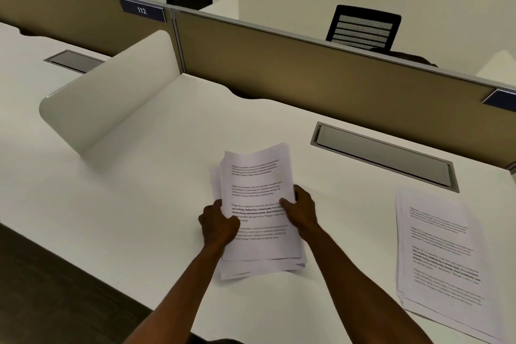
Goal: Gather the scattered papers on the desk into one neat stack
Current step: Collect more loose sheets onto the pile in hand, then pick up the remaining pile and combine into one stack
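You have the bundle of papers between both hands, lying near the middle of the tabletop, a little toward its near edge. The sheets are thin, printed, light and floppy: the far end curls upward, and the near ends fan out in uneven steps, so they will likely slide over each other if you squeeze loosely. Your left hand is closed on the left long edge, thumb over the top sheet, fingers hidden beneath. Your right hand pinches the right long edge the same way, thumb on top. Both grips sit about mid-length, which seems the sensible place; holding nearer the ends would probably let the middle sag.

A second pile of papers lies flat near the right end of the tabletop, well apart from your bundle, its edges slightly offset. It still needs joining, so the task looks roughly half done.

Beyond are a cable tray lid, a curved white divider and the tan partition.
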